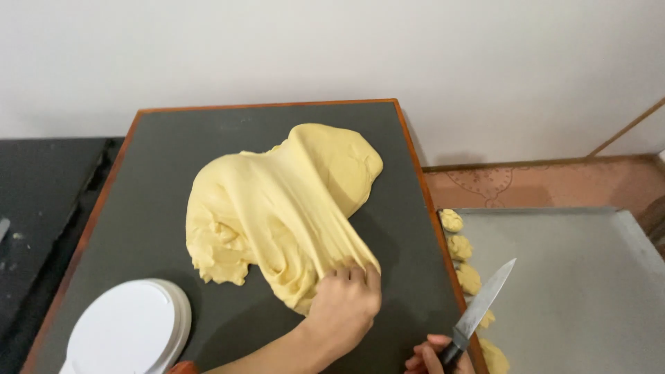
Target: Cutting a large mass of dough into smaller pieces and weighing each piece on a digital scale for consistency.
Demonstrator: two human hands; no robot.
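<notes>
The left hand point(344, 305) gripped and stretched the yellow dough point(277, 208); the right hand point(436, 357), clenching a knife point(481, 305), needed a taut edge.

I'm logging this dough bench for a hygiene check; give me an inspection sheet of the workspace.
Surface: dark board with wooden edge.
Job's things: large yellow dough mass, stretched; knife.
Clutter: white round lid-like disc; small dough pieces along metal tray.
Grippers: left hand grips the dough edge; right hand holds the knife, blade up.
Cables: nothing seen.
Surroundings: white wall, tiled floor.
</notes>
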